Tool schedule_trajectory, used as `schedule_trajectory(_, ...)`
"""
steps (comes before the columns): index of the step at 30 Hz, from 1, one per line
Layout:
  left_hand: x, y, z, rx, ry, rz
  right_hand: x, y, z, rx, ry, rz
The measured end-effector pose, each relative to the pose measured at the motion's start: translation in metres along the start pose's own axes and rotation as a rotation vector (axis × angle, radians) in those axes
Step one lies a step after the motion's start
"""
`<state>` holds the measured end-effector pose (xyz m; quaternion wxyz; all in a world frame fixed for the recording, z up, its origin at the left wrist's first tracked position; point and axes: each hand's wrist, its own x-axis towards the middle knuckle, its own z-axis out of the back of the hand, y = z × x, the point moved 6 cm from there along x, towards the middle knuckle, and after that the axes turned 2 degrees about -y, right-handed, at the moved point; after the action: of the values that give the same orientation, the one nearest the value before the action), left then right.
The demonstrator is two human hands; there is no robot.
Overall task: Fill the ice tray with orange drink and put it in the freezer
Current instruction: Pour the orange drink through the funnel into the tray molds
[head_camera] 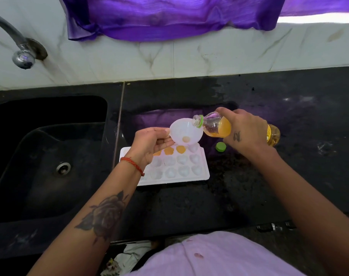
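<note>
Head view, the only one. White plastic ice tray with heart-shaped cells [189, 174] lies flat on the black stone counter [269, 176], near its middle, just right of the dark sink [50, 156] and well back from the front edge. About three cells in the far row show orange; the rest look empty, so filling is at an early stage.

Left hand [149, 142] holds a small translucent white funnel [186, 132] over the far row of the tray. Grip: fingers [165, 144] curled under and beside the funnel's rim, pinching it lightly; a spot of orange sits at the funnel's throat.

Right hand [247, 130] is wrapped around a clear plastic bottle of orange drink [215, 126], tipped near horizontal, open mouth at the funnel's rim. Grip: closed fully round the bottle's body. No stream visible; liquid sits back from the neck. The round green bottle cap [220, 146] lies on the counter just right of the tray's far right corner.

Handling judgement: tray looks light, thin, probably a bit flexible; once full it will slosh and spill easily. Best taken with both hands at the two short ends, by the flat rim, kept level, moved slowly. The bottle is likely smooth and may dent if squeezed. Freezer not in view.
</note>
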<state>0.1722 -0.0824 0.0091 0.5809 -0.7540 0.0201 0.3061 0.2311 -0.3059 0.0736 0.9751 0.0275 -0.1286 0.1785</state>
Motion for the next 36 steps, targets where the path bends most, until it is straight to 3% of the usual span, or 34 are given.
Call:
schedule_trajectory(23, 0.002, 0.012, -0.019, 0.073, -0.012, 0.017, -0.011, -0.015, 0.0, -0.103, 0.007, 0.009)
schedule_trajectory(36, -0.003, 0.008, -0.018, 0.05, -0.013, -0.01, -0.01, -0.015, 0.005, -0.026, 0.009, 0.005)
